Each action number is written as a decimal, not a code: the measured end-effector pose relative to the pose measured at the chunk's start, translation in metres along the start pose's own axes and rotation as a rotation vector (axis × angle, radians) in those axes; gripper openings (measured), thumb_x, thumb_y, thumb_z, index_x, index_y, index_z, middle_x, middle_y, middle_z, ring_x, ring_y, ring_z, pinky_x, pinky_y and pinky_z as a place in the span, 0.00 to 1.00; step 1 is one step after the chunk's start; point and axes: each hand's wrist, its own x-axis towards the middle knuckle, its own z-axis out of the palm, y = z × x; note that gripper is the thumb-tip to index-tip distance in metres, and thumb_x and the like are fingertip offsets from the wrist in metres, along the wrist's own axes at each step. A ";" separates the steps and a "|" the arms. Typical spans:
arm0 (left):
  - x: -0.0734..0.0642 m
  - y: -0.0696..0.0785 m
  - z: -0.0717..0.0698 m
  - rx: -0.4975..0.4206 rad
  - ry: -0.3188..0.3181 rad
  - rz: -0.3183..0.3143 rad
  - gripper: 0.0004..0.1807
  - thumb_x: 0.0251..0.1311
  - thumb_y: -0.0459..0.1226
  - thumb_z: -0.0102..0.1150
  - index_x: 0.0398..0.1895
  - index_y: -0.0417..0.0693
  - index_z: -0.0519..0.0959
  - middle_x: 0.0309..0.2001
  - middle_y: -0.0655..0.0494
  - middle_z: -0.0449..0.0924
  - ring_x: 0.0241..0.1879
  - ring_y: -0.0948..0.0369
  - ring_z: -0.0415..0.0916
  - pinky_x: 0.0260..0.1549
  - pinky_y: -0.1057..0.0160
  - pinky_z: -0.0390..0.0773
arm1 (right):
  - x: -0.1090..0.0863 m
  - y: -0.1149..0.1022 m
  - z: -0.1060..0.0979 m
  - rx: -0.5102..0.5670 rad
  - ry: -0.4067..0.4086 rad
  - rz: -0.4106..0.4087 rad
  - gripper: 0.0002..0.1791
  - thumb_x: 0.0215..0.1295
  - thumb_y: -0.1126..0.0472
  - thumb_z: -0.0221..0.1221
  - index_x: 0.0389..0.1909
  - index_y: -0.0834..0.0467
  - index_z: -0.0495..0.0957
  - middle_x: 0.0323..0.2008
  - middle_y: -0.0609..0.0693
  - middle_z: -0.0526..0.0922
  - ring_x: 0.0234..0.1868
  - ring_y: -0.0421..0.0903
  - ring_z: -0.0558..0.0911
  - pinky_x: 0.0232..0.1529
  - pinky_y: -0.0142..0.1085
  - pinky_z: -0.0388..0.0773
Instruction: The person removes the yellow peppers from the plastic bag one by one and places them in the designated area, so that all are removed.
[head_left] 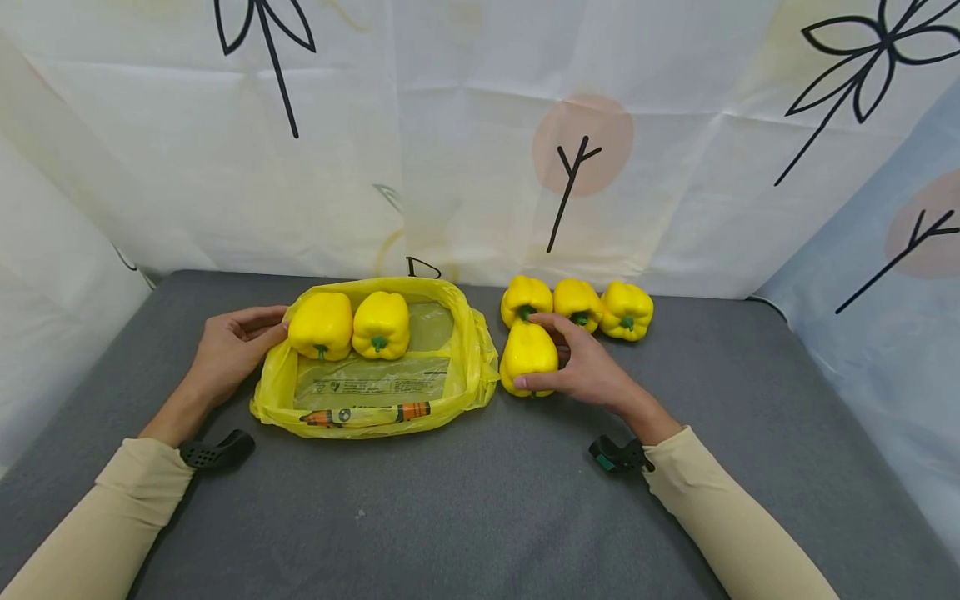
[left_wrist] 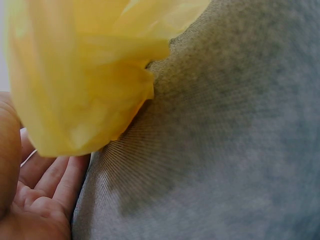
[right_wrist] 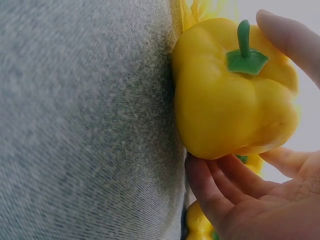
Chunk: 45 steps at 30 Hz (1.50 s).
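A yellow plastic bag (head_left: pixel 465 400) lies spread open on the grey table, its rim rolled into an oval. Two yellow bell peppers (head_left: pixel 381 325) with green stems sit inside it, at the back left. My left hand (head_left: pixel 236 346) holds the bag's left rim between thumb and fingers; in the left wrist view the bag (left_wrist: pixel 75 100) hides the fingertips. To the right of the bag, my right hand (head_left: pixel 588 367) grips another yellow bell pepper (head_left: pixel 528 354), thumb on one side and fingers on the other. That pepper (right_wrist: pixel 225 100) fills the right wrist view, stem towards the camera.
Behind the gripped pepper, three more yellow bell peppers (head_left: pixel 576 302) stand in a row near the table's back edge. A white patterned cloth (head_left: pixel 465 167) hangs behind the grey table (head_left: pixel 420 517). Black straps (head_left: pixel 217 450) sit on both wrists.
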 end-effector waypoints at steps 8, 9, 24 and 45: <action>0.000 0.000 0.000 0.000 0.002 0.005 0.25 0.71 0.38 0.61 0.63 0.28 0.74 0.44 0.77 0.81 0.44 0.74 0.81 0.40 0.77 0.81 | -0.001 -0.001 0.001 0.009 0.002 0.014 0.50 0.56 0.52 0.76 0.76 0.55 0.59 0.70 0.55 0.65 0.65 0.58 0.73 0.59 0.52 0.77; 0.000 0.000 0.000 0.001 0.002 0.006 0.25 0.71 0.38 0.61 0.64 0.28 0.74 0.44 0.77 0.81 0.44 0.74 0.81 0.40 0.77 0.81 | -0.001 -0.001 0.001 0.010 0.002 0.015 0.50 0.56 0.52 0.76 0.76 0.55 0.59 0.70 0.55 0.65 0.65 0.58 0.73 0.59 0.52 0.77; 0.000 0.001 0.001 -0.010 -0.001 0.027 0.24 0.71 0.36 0.61 0.63 0.27 0.75 0.44 0.76 0.82 0.44 0.73 0.82 0.40 0.76 0.81 | -0.001 0.000 0.001 0.024 -0.015 0.021 0.49 0.59 0.52 0.74 0.77 0.55 0.58 0.70 0.56 0.66 0.65 0.57 0.72 0.58 0.51 0.78; 0.001 -0.001 0.001 -0.007 -0.003 0.015 0.25 0.71 0.37 0.61 0.63 0.27 0.74 0.44 0.77 0.81 0.43 0.76 0.81 0.40 0.77 0.81 | -0.002 -0.002 -0.002 0.005 -0.038 0.003 0.50 0.59 0.52 0.74 0.77 0.58 0.57 0.72 0.57 0.63 0.67 0.58 0.71 0.58 0.51 0.78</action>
